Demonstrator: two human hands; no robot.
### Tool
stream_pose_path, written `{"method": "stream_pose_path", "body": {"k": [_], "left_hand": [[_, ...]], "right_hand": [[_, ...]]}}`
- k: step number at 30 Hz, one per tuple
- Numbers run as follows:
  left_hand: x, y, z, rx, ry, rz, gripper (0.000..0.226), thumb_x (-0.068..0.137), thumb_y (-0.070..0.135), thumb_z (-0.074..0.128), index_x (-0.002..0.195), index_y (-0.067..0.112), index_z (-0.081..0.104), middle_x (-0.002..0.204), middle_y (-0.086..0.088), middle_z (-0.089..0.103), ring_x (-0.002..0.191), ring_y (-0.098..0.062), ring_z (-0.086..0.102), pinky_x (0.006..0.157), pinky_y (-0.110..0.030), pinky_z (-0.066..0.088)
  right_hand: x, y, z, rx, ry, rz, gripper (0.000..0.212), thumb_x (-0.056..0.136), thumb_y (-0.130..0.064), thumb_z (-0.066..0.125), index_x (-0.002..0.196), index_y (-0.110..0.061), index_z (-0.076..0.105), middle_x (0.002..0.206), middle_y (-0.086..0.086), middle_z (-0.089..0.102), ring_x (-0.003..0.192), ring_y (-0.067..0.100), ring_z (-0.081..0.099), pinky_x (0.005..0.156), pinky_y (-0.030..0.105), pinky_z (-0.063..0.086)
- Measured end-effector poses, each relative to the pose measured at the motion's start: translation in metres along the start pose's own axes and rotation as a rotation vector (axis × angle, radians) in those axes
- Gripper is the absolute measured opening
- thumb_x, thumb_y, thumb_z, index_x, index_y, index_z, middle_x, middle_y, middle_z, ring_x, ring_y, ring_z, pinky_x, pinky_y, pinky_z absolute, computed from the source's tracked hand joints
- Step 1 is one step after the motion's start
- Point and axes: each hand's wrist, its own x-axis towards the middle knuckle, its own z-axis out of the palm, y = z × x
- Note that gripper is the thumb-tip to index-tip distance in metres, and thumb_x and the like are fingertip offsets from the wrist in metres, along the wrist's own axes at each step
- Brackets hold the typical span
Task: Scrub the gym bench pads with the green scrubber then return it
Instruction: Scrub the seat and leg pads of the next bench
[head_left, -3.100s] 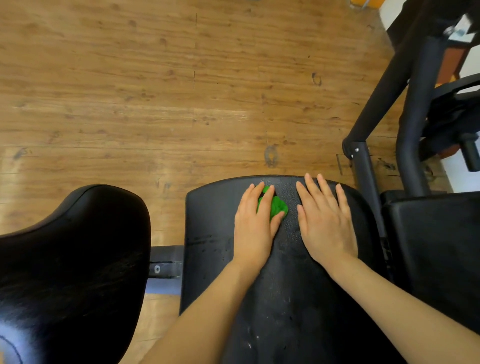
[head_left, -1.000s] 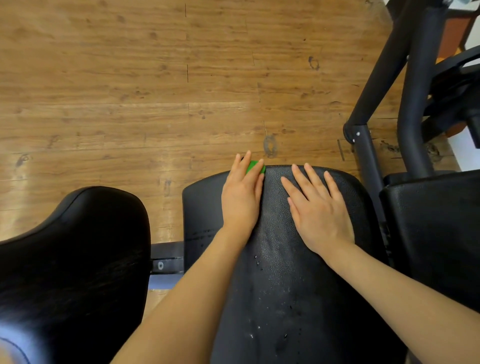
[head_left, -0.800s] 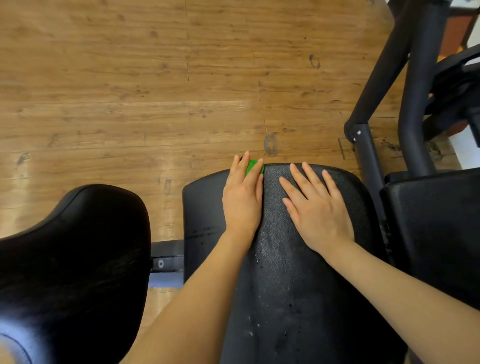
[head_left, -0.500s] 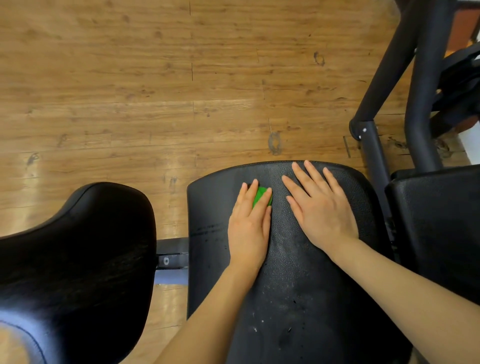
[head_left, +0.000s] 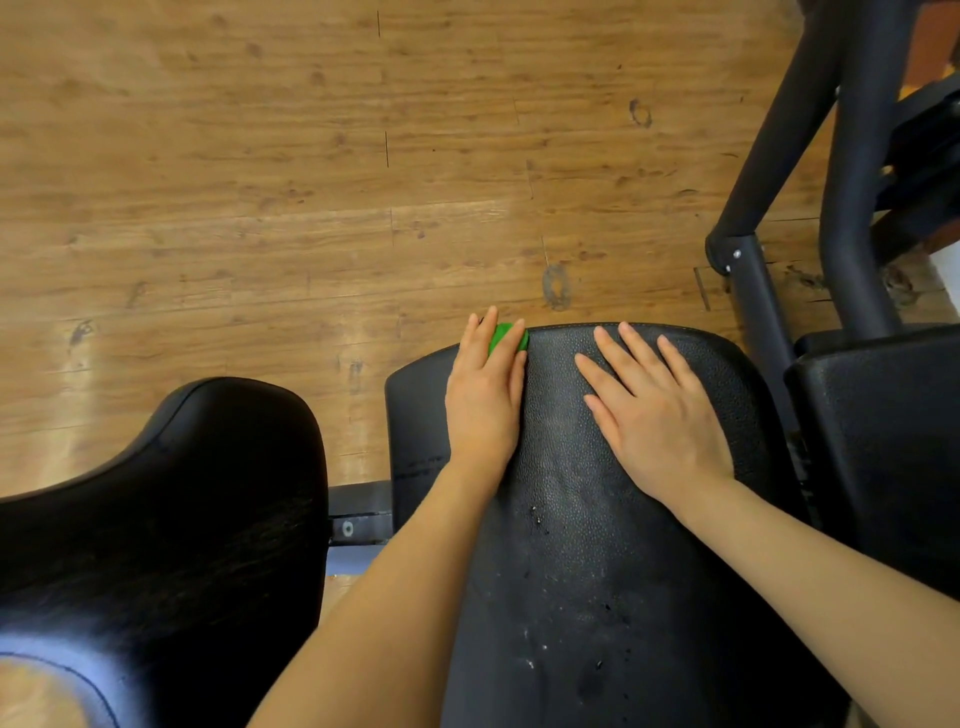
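1. Since half a second ago: the left hand (head_left: 485, 395) has pushed the green scrubber (head_left: 506, 336) from mid-pad out to the far edge of the middle bench pad (head_left: 571, 545). The right hand (head_left: 657, 410) is on the same spot of the pad as before.
2. Left hand: fingers straight and together, palm down, pressing the scrubber flat onto the pad. It is not pinched. Only a sliver of green shows between the fingertips.
3. Scrubber location: under the left fingertips, right at the pad's far rim and touching it, with wood floor (head_left: 260, 182) just beyond.
4. Right hand: flat on the pad beside the left, fingers spread, holding nothing. It looks like it is bracing.
5. Step in hand, as I judge it: mid-scrub on the middle pad, at the far end of a forward stroke.
6. Progress: specks and pale residue show on the near part of this pad, so it is not done. The left pad (head_left: 156, 519) and right pad (head_left: 883, 441) also have no hand on them.
7. Next move calls for a pull-back stroke toward the body under steady downward pressure, into the speckled zone.
8. Risk: an overshoot at the rim drops the scrubber to the floor.
9. Return spot for the scrubber: not in view, cannot tell.
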Motion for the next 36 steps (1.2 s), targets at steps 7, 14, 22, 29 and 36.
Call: {"method": "stream_pose_path", "body": {"k": [7,14,22,29,36], "left_hand": [[-0.023,0.007,-0.001,-0.005,-0.003,-0.057,0.042,0.098,0.031,0.038,0.132,0.02,0.061,0.149,-0.005,0.045,0.144,-0.024,0.031,0.111,-0.031,0.03],[-0.076,0.002,-0.011,-0.014,-0.059,0.003,0.038,0.1,0.03,0.042,0.133,0.021,0.059,0.151,-0.002,0.041,0.145,-0.019,0.028,0.115,-0.023,0.023],[-0.034,-0.017,-0.017,0.025,-0.083,0.09,0.04,0.098,0.03,0.043,0.128,0.015,0.063,0.144,-0.011,0.049,0.138,-0.031,0.039,0.108,-0.036,0.035],[-0.002,-0.018,-0.014,0.025,-0.045,-0.042,0.04,0.099,0.03,0.042,0.131,0.016,0.061,0.148,-0.01,0.045,0.142,-0.028,0.034,0.11,-0.028,0.028],[-0.05,-0.007,-0.016,-0.001,-0.03,-0.111,0.043,0.099,0.034,0.036,0.135,0.022,0.057,0.152,-0.003,0.04,0.146,-0.023,0.026,0.114,-0.019,0.02]], "right_hand": [[0.0,0.0,-0.001,0.009,0.009,-0.001,0.045,0.101,-0.033,0.038,0.137,-0.015,0.056,0.148,0.011,0.047,0.14,0.029,0.04,0.115,0.048,0.028],[0.0,0.0,-0.001,0.018,-0.004,0.001,0.044,0.1,-0.031,0.041,0.138,-0.014,0.056,0.149,0.011,0.046,0.14,0.03,0.039,0.115,0.049,0.028],[0.0,-0.001,-0.001,0.006,-0.004,0.004,0.046,0.1,-0.032,0.037,0.138,-0.014,0.055,0.148,0.011,0.047,0.139,0.03,0.04,0.116,0.047,0.026],[0.0,-0.001,-0.004,0.012,-0.022,0.006,0.048,0.101,-0.033,0.032,0.138,-0.014,0.054,0.149,0.011,0.046,0.14,0.03,0.039,0.115,0.048,0.027],[0.0,-0.001,-0.003,0.019,-0.031,0.008,0.047,0.101,-0.033,0.034,0.139,-0.014,0.054,0.149,0.011,0.046,0.141,0.03,0.038,0.116,0.048,0.027]]}}
